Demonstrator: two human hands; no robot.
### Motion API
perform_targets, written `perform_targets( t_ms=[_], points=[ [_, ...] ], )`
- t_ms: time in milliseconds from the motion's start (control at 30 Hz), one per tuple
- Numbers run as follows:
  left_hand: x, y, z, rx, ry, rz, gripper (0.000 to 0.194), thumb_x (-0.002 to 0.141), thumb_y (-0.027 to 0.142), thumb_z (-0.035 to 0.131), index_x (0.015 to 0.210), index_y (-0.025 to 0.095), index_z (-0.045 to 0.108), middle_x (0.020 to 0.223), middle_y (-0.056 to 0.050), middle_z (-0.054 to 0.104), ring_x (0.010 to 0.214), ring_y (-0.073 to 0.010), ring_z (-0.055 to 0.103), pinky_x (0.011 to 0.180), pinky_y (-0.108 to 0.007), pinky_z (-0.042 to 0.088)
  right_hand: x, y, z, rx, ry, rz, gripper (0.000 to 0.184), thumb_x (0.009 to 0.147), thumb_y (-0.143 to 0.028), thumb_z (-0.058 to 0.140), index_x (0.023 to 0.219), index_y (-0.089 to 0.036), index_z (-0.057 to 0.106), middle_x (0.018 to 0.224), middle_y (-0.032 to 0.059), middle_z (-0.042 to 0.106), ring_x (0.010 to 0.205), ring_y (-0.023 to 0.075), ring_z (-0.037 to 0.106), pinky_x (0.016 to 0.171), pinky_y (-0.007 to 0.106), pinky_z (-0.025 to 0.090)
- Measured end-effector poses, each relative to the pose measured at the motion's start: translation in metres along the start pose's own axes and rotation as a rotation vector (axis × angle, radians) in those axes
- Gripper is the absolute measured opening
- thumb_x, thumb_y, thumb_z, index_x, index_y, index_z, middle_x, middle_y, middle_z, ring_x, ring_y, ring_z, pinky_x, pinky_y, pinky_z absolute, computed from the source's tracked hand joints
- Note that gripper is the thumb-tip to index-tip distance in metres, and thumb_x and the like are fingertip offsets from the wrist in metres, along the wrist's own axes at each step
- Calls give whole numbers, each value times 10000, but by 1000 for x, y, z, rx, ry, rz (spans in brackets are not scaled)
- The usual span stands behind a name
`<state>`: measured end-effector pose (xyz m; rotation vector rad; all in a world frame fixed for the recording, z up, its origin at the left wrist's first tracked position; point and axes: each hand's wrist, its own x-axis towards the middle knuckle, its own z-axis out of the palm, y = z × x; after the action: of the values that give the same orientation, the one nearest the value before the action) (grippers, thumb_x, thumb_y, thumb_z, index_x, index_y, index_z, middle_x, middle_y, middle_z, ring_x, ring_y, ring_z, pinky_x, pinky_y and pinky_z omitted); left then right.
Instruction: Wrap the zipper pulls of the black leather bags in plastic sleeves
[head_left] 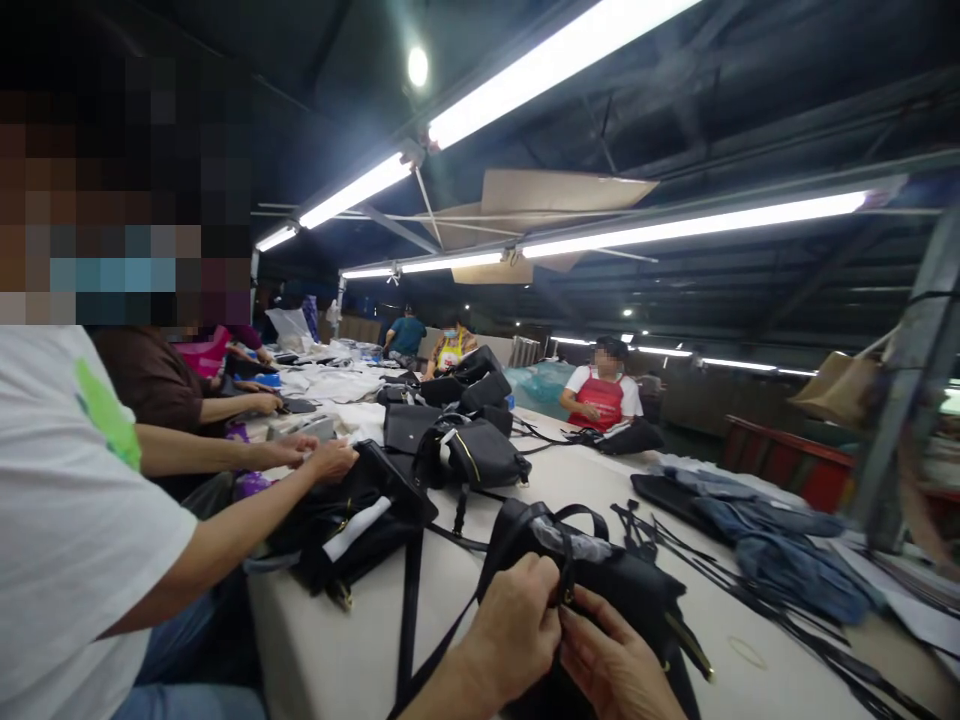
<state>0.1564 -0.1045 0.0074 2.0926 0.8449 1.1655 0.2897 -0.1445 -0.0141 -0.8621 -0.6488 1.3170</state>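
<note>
A black handbag (630, 575) lies at the table's near edge, with clear plastic showing at its opening and a short carry handle (592, 515) arching above. Both my hands meet in front of it at a narrow black strap (567, 565) with a small gold-coloured fitting. My left hand (517, 615) is closed, its curled fingers gripping the strap from the left. From the other side, my right hand (611, 655) pinches the strap near the fitting between thumb and fingers. The exact grip points are partly hidden by the fingers. A gold zipper end (694, 650) sticks out at the bag's right side.
Close on my left, a co-worker in a white shirt (97, 520) handles another black bag (352, 530). More black bags (480, 450) lie mid-table. Loose black straps (720, 560) and denim cloth (795, 560) lie to the right. Another person in a red apron (600, 400) is across the table.
</note>
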Motion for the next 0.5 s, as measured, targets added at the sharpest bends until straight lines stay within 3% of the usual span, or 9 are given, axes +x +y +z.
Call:
perform_targets(
  t_ms=[100, 233, 500],
  points=[
    [-1, -8, 6, -330, 41, -127, 162, 695, 107, 559, 669, 217, 443, 648, 25, 492, 623, -145, 524, 583, -256, 394, 1, 5, -7, 37, -31, 22, 448, 512, -242, 946, 903, -177, 736, 791, 21, 776, 675, 123, 716, 649, 180, 567],
    [-3, -19, 12, -786, 38, -383, 250, 593, 231, 683, 662, 209, 444, 540, 60, 496, 439, -114, 514, 437, -233, 410, 0, 17, -9, -12, -9, -48, 532, 487, -285, 953, 962, -205, 726, 860, 35, 787, 718, 171, 729, 619, 221, 567],
    [-8, -22, 20, -843, 78, -462, 267, 539, 236, 693, 660, 190, 460, 505, 69, 511, 380, -67, 464, 389, -197, 389, -1, 39, -9, -120, 127, -290, 602, 482, -433, 924, 979, -196, 681, 734, 32, 759, 551, 173, 654, 471, 246, 490]
  ],
)
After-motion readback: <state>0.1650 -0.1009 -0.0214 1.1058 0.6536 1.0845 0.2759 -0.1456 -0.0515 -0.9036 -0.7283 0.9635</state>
